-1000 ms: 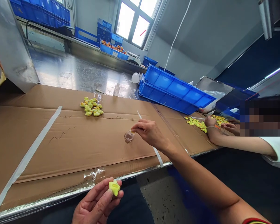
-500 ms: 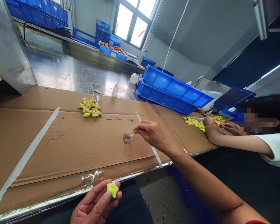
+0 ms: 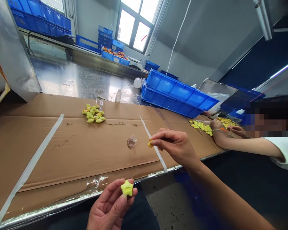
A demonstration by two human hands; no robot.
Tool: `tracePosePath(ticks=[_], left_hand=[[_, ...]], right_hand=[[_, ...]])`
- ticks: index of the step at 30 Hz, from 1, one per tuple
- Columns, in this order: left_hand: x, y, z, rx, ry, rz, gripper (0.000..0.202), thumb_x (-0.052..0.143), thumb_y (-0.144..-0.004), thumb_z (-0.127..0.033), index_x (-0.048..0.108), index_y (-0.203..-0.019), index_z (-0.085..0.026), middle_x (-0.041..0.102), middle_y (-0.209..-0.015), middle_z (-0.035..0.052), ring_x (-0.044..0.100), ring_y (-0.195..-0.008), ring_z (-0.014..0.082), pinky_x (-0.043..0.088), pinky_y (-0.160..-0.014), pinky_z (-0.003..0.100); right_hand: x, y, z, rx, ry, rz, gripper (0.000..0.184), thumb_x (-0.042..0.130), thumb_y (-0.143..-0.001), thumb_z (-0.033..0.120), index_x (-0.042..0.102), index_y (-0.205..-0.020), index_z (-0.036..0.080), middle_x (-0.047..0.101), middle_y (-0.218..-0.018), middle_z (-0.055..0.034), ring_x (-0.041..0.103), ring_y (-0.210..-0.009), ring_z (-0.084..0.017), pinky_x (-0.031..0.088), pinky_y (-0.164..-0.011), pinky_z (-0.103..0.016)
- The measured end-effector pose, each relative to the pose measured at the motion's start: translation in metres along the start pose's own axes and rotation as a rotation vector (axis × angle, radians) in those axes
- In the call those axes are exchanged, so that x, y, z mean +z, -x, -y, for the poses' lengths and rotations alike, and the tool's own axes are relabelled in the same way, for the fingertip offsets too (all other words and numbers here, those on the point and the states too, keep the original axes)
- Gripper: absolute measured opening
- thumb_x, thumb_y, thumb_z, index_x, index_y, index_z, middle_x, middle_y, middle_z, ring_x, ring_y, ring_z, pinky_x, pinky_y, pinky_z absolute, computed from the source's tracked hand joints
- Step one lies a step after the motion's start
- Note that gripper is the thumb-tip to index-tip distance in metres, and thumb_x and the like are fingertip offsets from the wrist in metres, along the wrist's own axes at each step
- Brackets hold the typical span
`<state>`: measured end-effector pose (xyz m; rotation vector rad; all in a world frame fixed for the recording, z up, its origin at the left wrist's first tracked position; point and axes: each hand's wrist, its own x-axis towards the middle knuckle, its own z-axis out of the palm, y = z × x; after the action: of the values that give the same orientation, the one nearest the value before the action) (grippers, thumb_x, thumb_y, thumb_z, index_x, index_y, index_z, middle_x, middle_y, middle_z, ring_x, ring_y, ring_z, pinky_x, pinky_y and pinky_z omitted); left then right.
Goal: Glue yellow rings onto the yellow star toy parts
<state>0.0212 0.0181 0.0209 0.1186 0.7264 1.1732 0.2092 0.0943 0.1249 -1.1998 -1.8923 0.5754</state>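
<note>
Between the thumb and fingers of my left hand point(image 3: 114, 204) is a yellow-green star piece point(image 3: 127, 188) with a shallow oval recess in its face. My right hand point(image 3: 176, 145) pinches a small yellow piece point(image 3: 150, 144) at its fingertips, above the cardboard by a strip of white tape. Left of that hand, a small clear cup point(image 3: 132, 140) stands on the cardboard with a dark smear around it. Farther back lies a pile of yellow-green star pieces point(image 3: 93, 113).
Brown cardboard point(image 3: 105, 143) covers the bench, with a white tape strip point(image 3: 31, 166) at left. Stacked blue crates point(image 3: 180, 92) and a small bottle point(image 3: 118, 95) stand behind. At right, a co-worker's arms point(image 3: 242, 143) reach over more yellow pieces point(image 3: 201, 127).
My right hand has moved right, away from the clear cup, with the small yellow piece. My left hand has shifted right and slightly up, turning the star's face more toward me.
</note>
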Motion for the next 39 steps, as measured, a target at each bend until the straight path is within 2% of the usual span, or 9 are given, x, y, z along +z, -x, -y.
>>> tracePosePath(ticks=[2, 5, 11, 19, 39], left_hand=[[0.004, -0.001, 0.001, 0.010, 0.037, 0.026, 0.032, 0.090, -0.045, -0.015, 0.077, -0.074, -0.017, 0.077, -0.089, 0.0130, 0.073, -0.073, 0.0243, 0.059, -0.064, 0.022], [0.006, 0.000, 0.002, 0.024, 0.075, 0.046, 0.031, 0.090, -0.045, -0.014, 0.077, -0.074, -0.017, 0.077, -0.089, 0.0128, 0.073, -0.074, 0.0242, 0.059, -0.064, 0.022], [0.004, 0.003, 0.003, 0.060, 0.104, 0.075, 0.033, 0.090, -0.047, -0.014, 0.077, -0.077, -0.019, 0.078, -0.083, 0.0088, 0.073, -0.075, 0.0238, 0.059, -0.064, 0.023], [0.003, 0.007, 0.002, 0.073, 0.081, 0.050, 0.031, 0.089, -0.048, -0.017, 0.075, -0.075, -0.018, 0.077, -0.076, 0.0067, 0.073, -0.068, 0.0222, 0.058, -0.057, 0.020], [-0.001, 0.008, 0.000, 0.097, 0.063, 0.066, 0.027, 0.087, -0.053, -0.016, 0.074, -0.077, -0.017, 0.076, -0.079, 0.0071, 0.072, -0.071, 0.0201, 0.057, -0.061, 0.021]], right_hand=[[0.006, 0.008, 0.012, 0.041, -0.149, -0.006, 0.002, 0.073, -0.080, 0.018, 0.074, -0.078, 0.017, 0.060, -0.063, 0.0009, 0.049, -0.052, -0.009, 0.039, -0.048, -0.020], [0.019, 0.020, 0.026, 0.077, -0.257, 0.010, 0.002, 0.074, -0.078, 0.016, 0.075, -0.076, 0.017, 0.059, -0.062, 0.0004, 0.050, -0.053, -0.009, 0.038, -0.048, -0.021], [0.044, 0.034, 0.029, 0.082, -0.371, 0.088, 0.004, 0.074, -0.080, 0.019, 0.076, -0.079, 0.016, 0.061, -0.064, -0.0007, 0.051, -0.056, -0.009, 0.039, -0.050, -0.020], [0.058, 0.042, 0.020, 0.005, -0.274, 0.128, 0.009, 0.071, -0.084, 0.022, 0.075, -0.081, 0.014, 0.065, -0.066, -0.0034, 0.054, -0.059, -0.011, 0.041, -0.055, -0.021], [0.063, 0.042, 0.016, -0.061, -0.145, 0.158, 0.007, 0.069, -0.085, 0.019, 0.074, -0.084, 0.013, 0.066, -0.068, -0.0040, 0.056, -0.059, -0.012, 0.043, -0.055, -0.023]])
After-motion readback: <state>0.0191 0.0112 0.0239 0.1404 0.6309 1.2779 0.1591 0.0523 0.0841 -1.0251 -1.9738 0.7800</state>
